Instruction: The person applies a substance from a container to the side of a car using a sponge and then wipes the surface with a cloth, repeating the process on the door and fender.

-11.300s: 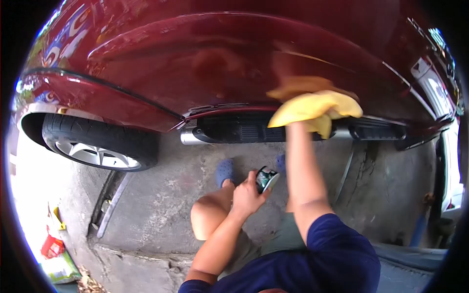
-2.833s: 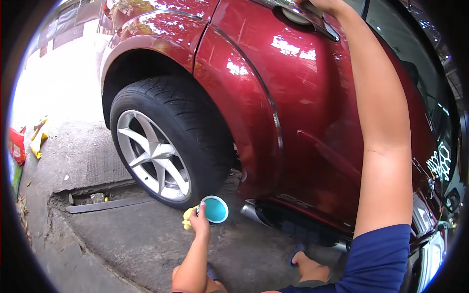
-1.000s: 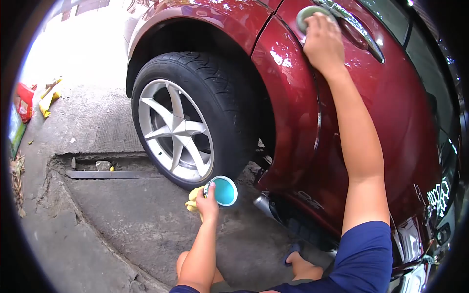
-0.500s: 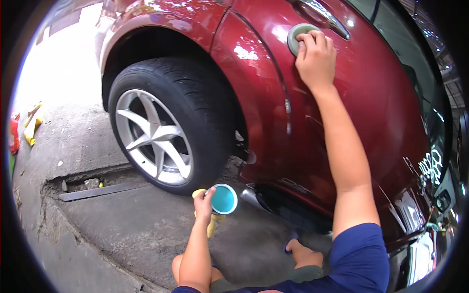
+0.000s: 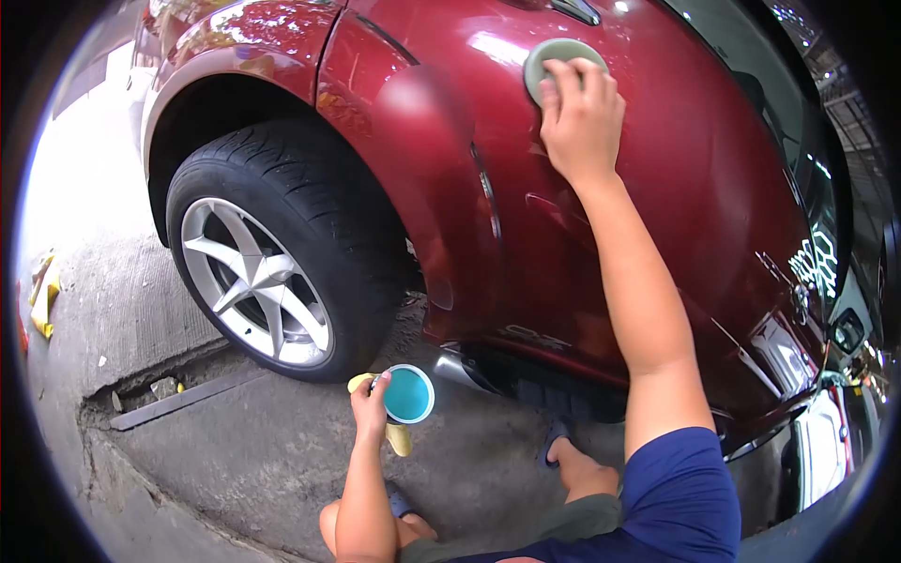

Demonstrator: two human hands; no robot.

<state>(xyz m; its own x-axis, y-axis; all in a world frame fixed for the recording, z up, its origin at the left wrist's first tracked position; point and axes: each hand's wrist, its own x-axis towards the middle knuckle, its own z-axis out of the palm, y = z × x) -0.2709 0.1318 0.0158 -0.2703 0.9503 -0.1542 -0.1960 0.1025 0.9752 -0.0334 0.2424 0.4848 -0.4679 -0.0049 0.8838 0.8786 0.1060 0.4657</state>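
Note:
My right hand (image 5: 584, 122) is closed on a round, pale green polishing pad (image 5: 547, 58), which lies against the glossy dark red car door (image 5: 694, 178) below the chrome door handle (image 5: 577, 10). Low down near the tyre, my left hand (image 5: 369, 405) grips a round open tub (image 5: 408, 394) by its left side, and its blue-green contents face up. A yellow cloth (image 5: 400, 439) shows behind that hand and under the tub, its hold partly hidden.
Left of the door stands a black tyre (image 5: 357, 244) on a silver star-spoke wheel (image 5: 255, 272). A metal strip (image 5: 188, 399) edges a gap in the rough concrete. Yellow wrappers (image 5: 44, 298) lie far left. My sandalled foot (image 5: 554, 441) is beneath the sill.
My right hand has slid the pad down the door, farther from the handle. The view has shifted, and my left hand still holds the tub near the tyre.

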